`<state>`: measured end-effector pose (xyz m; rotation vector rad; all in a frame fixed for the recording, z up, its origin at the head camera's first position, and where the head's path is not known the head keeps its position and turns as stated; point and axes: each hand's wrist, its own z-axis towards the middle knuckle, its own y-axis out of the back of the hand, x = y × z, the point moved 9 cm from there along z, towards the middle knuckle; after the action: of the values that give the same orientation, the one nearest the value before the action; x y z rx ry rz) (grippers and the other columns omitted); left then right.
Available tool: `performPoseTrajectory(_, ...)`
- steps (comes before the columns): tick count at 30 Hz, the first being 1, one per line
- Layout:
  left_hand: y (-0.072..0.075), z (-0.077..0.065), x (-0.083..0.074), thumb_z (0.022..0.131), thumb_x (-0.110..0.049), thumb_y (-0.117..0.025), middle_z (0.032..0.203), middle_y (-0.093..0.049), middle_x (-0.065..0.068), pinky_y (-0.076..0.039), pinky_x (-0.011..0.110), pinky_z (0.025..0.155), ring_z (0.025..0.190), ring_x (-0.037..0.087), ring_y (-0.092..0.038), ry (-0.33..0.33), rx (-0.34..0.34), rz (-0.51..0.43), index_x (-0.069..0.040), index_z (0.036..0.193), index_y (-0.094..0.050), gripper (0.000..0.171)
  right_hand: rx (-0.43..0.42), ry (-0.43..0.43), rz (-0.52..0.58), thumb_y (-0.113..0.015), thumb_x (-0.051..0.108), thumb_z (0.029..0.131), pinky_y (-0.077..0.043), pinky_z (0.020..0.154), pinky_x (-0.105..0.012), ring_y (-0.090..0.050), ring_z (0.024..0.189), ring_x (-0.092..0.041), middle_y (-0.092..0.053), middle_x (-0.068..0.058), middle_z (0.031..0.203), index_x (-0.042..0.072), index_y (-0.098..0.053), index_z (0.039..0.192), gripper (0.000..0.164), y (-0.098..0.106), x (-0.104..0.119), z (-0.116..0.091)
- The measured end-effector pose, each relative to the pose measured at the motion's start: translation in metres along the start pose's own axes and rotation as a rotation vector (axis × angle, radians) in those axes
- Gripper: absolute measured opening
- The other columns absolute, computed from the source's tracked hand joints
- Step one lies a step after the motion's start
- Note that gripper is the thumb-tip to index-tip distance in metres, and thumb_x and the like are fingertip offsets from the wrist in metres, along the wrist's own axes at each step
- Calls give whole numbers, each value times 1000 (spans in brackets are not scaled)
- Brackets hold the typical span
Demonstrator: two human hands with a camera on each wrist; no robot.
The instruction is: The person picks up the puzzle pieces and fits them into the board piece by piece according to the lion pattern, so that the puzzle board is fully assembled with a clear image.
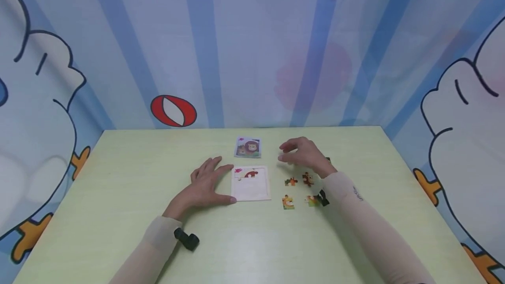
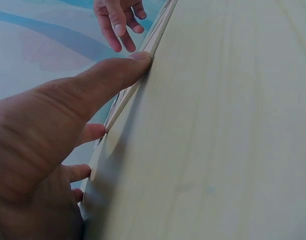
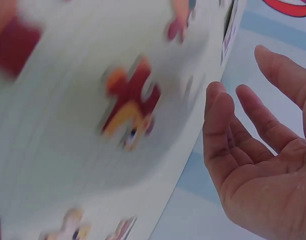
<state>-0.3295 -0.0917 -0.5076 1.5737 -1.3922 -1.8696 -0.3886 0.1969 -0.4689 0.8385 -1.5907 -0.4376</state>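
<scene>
A white square puzzle board point(image 1: 252, 189) lies on the table with a few pieces in its upper left part. My left hand point(image 1: 203, 187) is spread along the board's left side, thumb at the lower corner and index finger at the upper one. In the left wrist view the thumb point(image 2: 110, 77) rests on the board's edge. My right hand point(image 1: 304, 154) hovers right of the board, its fingers loosely bent with nothing between them. Below it lie loose jigsaw pieces: a brown one point(image 1: 308, 179), a small orange-green one point(image 1: 291, 182), a yellow-orange one point(image 1: 288, 202) and another point(image 1: 311, 200) partly hidden by the wrist camera.
A picture card point(image 1: 247, 147) with a lion on it lies beyond the board. The pale wooden table point(image 1: 236, 249) ends at a blue striped cloth backdrop point(image 1: 252, 47). Black cameras are strapped to both wrists, the left one point(image 1: 187, 239) close above the table.
</scene>
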Motion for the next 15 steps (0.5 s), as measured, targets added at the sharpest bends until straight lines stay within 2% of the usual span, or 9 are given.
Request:
performPoseTrajectory(9,0,-1,0,82,-51,-89,181,-17,15,-11,76,128,168,45,-6,3,-2,-6,-26,165,-44,98,-22,-2,-22,-76,32,100,-56,106,-54,-63,135,-38,-67,-18,146,10,-65,146,52,25,-21,-8)
performPoseTrajectory(15,0,-1,-1,82,-51,-89,181,-16,15,-10,76,127,168,44,-4,2,0,-10,-27,165,-43,98,-31,-32,-30,-74,32,101,-58,100,-51,-63,134,-39,-64,-19,150,10,-62,150,55,46,-41,-17)
